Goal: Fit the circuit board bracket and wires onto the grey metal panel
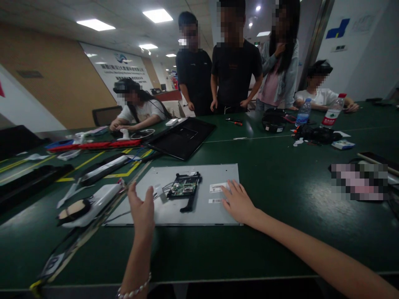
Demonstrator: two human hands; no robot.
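Flat on the table in front of me lies a silvery display panel (pixel 168 214). A green circuit board (pixel 185 186) in a black plastic bracket (pixel 188 204) sits on its middle, with thin cables running off to the left. My right hand (pixel 238 202) rests on the panel's right side, fingers spread beside two white labels (pixel 215 201). At the left part of the panel, my left hand (pixel 141 205) is raised with thumb and fingers apart, holding nothing. Whether it touches the panel, I cannot tell.
A black screen housing (pixel 185 137) lies behind the panel. To the left are a white power strip-like object (pixel 96 203) and long black parts (pixel 31 182). Bottles (pixel 333 111) stand at the back right; a screwdriver (pixel 235 122) lies farther back. Several people are around the table.
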